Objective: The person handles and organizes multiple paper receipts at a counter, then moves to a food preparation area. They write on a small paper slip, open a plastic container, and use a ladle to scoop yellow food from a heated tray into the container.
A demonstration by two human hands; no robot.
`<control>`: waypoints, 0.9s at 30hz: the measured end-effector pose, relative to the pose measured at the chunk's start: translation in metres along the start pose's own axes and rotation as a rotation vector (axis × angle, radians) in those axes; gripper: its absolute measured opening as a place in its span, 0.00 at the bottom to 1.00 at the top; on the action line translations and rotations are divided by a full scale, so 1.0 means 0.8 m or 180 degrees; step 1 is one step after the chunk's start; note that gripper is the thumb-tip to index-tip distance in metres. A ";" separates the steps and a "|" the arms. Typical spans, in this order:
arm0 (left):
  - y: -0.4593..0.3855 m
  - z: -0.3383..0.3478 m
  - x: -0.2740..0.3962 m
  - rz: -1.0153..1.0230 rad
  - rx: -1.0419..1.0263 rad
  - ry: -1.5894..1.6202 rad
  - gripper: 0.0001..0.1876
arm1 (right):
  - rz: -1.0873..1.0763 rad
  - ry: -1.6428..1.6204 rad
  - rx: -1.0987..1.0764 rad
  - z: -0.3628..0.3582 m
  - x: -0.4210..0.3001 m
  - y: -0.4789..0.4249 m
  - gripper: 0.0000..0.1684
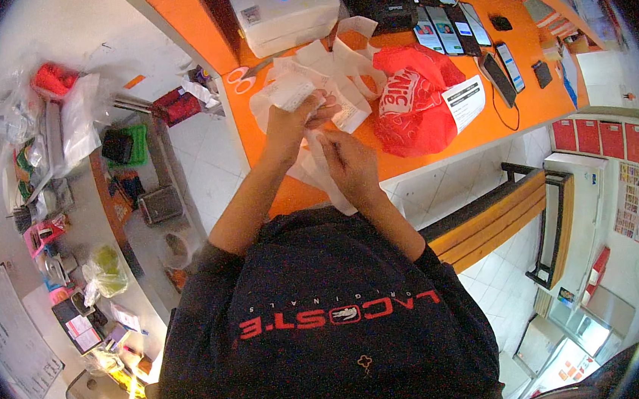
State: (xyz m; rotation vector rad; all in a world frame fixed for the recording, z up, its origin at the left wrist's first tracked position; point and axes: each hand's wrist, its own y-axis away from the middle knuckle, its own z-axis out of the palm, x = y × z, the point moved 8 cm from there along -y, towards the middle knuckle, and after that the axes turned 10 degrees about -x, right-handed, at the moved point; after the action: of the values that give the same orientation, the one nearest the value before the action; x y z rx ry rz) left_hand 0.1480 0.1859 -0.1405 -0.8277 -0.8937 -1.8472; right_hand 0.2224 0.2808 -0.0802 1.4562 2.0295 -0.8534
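Over the near left part of an orange counter [402,168], both hands hold long strips of printed paper. My left hand [303,115] grips a bunched paper strip [292,92] between thumb and fingers. Just below it on the right, my right hand [347,160] is closed on a pale strip [317,168] that hangs down towards my body. More curled paper strips [355,54] lie beyond the hands. A red plastic bag [418,117] with white print stands right of them, with a printed white slip [465,104] at its side.
Scissors with pink handles [242,81] lie at the counter's left edge. Behind stand a white label printer [286,17] and a black device [385,0]. Several smartphones [444,29] and a black cable [509,123] are on the right. A slatted wooden bench [487,222] stands below the counter.
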 end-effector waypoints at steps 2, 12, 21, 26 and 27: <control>-0.011 -0.017 0.003 0.0067 0.0046 0.0291 0.15 | -0.0040 -0.0427 -0.0120 -0.003 -0.016 0.006 0.08; 0.100 0.097 -0.054 -0.0875 -0.3029 -0.2211 0.28 | 0.0887 -0.2783 0.2728 -0.149 0.045 -0.027 0.11; 0.071 0.009 0.050 0.0356 -0.0896 0.1825 0.20 | -0.0738 0.0010 -0.0478 0.012 -0.035 -0.043 0.15; 0.088 -0.020 0.049 0.0214 -0.0602 0.2611 0.14 | -0.0349 -0.0032 0.0419 0.010 -0.050 -0.040 0.36; 0.093 -0.033 0.053 0.0280 -0.0399 0.2457 0.13 | -0.0323 -0.0367 -0.0125 0.023 -0.043 -0.050 0.39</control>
State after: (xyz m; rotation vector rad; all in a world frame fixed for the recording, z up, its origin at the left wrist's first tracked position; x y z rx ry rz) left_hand 0.1953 0.1202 -0.1013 -0.1672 -0.2478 -1.9271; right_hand 0.1953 0.2358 -0.0602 1.2624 2.0361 -0.9121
